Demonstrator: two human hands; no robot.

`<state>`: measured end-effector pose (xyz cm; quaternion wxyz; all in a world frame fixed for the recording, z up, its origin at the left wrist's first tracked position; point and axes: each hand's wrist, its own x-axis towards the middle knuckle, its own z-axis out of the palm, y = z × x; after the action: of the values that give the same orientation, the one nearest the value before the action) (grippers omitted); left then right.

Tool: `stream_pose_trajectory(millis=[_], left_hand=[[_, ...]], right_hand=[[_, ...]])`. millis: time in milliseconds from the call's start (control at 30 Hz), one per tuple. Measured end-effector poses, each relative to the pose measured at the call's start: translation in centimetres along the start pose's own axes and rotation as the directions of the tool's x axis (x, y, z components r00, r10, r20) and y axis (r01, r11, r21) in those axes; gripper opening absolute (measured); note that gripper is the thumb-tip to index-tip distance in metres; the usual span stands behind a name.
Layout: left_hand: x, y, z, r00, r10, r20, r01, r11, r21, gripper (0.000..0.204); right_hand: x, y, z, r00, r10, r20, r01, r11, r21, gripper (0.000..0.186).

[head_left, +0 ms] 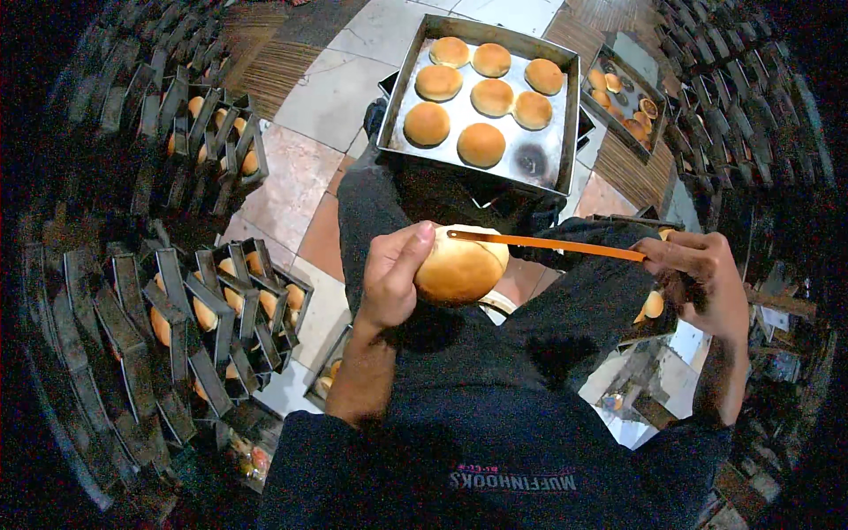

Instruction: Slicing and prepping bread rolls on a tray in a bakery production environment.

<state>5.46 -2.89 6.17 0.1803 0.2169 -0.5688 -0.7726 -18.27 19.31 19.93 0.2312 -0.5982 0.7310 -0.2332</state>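
A round golden-brown bun (pixel 463 272) is gripped at its left side by my left hand (pixel 395 272), the thumb lying along its upper edge. Across the top of the bun lies the tip of a thin orange hacksaw blade (pixel 552 245), with a small hole at that end. My right hand (pixel 700 276) pinches the blade's other end, out to the right. Beyond my hands, a square metal tray (pixel 508 134) holds several similar buns (pixel 481 145). A dark round patch marks its near right corner.
Stacked dark metal trays with buns (pixel 205 314) crowd the left side. Another tray of buns (pixel 638 128) sits at the far right, near more stacked trays (pixel 738 106). Pale floor tiles (pixel 340 97) show between them. My dark-clothed legs (pixel 380 199) are below the front tray.
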Motion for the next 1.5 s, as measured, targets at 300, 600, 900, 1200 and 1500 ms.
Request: stream_pose_trajectory(millis=[300,600,900,1200,1500], left_hand=[[-0.1,0.2,0.0,0.992,0.014,0.127,-0.042,0.976,0.214,0.036],[-0.4,-0.3,4.0,0.938,0.019,0.347,-0.109,0.964,0.242,0.034],[-0.7,-1.4,3.1,0.954,-0.100,0.282,0.076,0.993,0.094,0.039],[-0.6,-2.2,3.0,0.991,-0.126,-0.049,0.122,0.989,-0.082,0.042],[0.1,-3.7,1.8,0.978,-0.174,-0.111,0.112,0.900,-0.421,0.039]], right_hand=[[0.4,-2.0,-2.4,0.988,0.051,0.143,-0.018,0.974,-0.227,0.033],[2.9,-2.0,-4.5,0.938,-0.103,0.332,0.195,0.947,-0.255,0.019],[5.9,-7.4,-4.0,0.915,0.116,0.386,0.063,0.905,-0.420,0.009],[4.7,-5.1,-3.2,0.980,-0.073,0.184,0.143,0.902,-0.407,0.016],[5.1,-4.7,-3.3,0.967,-0.060,0.246,0.154,0.911,-0.383,0.018]])
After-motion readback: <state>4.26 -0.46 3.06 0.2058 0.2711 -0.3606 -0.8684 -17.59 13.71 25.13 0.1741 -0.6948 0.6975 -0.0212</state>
